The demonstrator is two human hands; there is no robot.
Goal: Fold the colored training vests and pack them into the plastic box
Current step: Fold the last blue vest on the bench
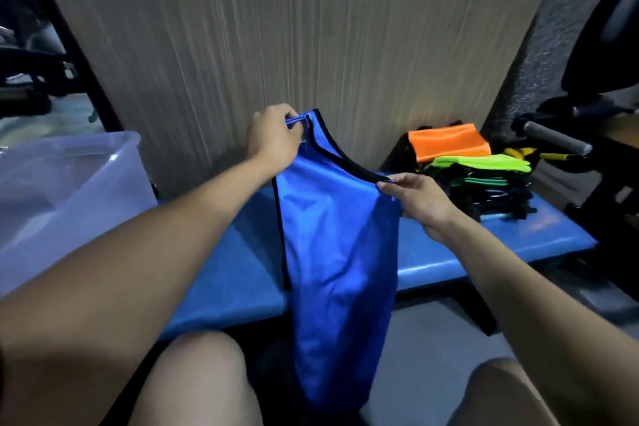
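Pinching the blue vest (332,235) up with my left hand (273,140) and right hand (415,201), I see the vest pile (473,169) unfolded, plastic box (69,183) seemingly unfilled.

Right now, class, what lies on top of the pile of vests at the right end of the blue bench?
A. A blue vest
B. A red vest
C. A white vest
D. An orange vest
D: the orange vest sits folded on top of the pile, above the neon green ones, while the blue vest hangs between the left hand and right hand.
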